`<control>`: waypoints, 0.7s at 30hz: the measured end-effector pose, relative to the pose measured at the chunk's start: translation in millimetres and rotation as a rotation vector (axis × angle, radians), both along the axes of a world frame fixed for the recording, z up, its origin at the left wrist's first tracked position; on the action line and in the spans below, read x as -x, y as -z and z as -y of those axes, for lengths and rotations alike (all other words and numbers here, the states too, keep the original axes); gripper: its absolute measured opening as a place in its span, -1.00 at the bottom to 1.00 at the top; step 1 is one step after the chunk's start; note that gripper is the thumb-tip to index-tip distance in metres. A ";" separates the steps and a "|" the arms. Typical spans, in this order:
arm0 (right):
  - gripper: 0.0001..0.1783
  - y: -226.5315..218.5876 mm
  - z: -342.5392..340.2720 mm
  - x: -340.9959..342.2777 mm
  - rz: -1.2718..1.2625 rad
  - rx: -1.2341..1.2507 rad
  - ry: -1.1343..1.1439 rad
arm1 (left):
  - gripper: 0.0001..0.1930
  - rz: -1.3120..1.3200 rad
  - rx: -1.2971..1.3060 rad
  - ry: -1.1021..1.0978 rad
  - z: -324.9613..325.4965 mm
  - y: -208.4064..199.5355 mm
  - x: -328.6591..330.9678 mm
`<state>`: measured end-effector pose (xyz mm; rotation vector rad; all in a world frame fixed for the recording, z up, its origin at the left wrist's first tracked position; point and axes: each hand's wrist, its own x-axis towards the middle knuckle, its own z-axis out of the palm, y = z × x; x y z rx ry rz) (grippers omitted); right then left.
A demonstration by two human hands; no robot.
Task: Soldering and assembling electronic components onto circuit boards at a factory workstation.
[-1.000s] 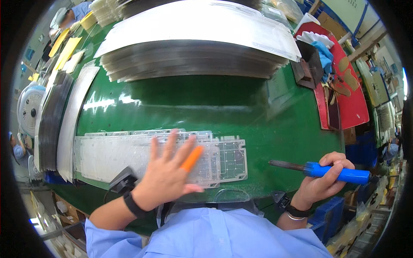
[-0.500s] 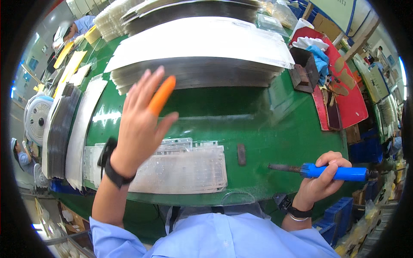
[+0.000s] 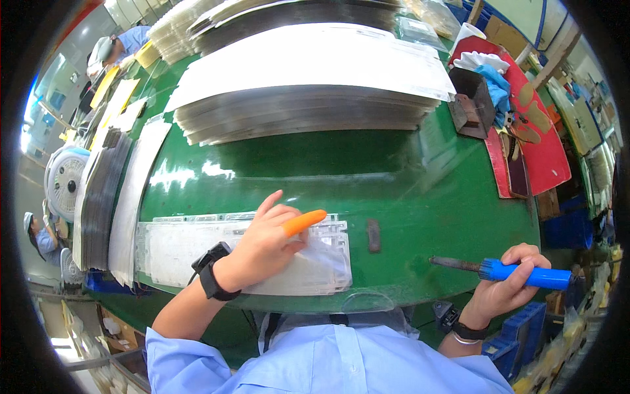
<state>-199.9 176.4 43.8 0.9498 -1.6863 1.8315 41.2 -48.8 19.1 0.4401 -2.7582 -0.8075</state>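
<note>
My left hand point(image 3: 268, 249), an orange finger cot point(image 3: 304, 223) on one finger, is over a low pile of clear plastic sheets point(image 3: 190, 253) at the table's near edge. Its fingers are apart, one raised and the covered one stretched to the right; contact with the top sheet is hard to make out. My right hand point(image 3: 508, 289) is wrapped round the blue handle of a soldering iron point(image 3: 535, 277), whose dark metal shaft points left above the table's right side. Between the sheets and the iron lies a small dark block point(image 3: 373, 236).
A tall stack of sheets point(image 3: 308, 115) fills the far middle of the green table point(image 3: 295, 164). More stacked sheets point(image 3: 98, 203) and a fan point(image 3: 66, 182) stand left. At right are a dark metal box point(image 3: 471, 105), a blue cloth point(image 3: 493, 92) and a red board point(image 3: 545, 157).
My left hand has come down and toward me from near the tall stack to the clear sheets. My right hand, still gripping the soldering iron, has shifted slightly lower and right in view.
</note>
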 end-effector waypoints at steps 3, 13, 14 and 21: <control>-0.76 -1.7 4.1 -2.4 0.011 0.005 -0.009 | -0.67 -0.415 -0.223 0.030 14.5 -11.9 -14.5; -0.77 -2.6 2.1 -3.8 0.027 -0.004 -0.024 | -0.83 -0.272 -0.178 -0.116 19.6 -1.4 -20.3; -0.77 -2.7 2.7 -3.2 0.006 -0.006 -0.024 | -0.74 -0.253 -0.130 -0.045 23.9 4.5 -23.5; -0.78 -2.3 -0.9 -0.2 -0.009 -0.010 -0.014 | -0.56 -0.422 0.072 -0.167 31.6 -21.6 15.0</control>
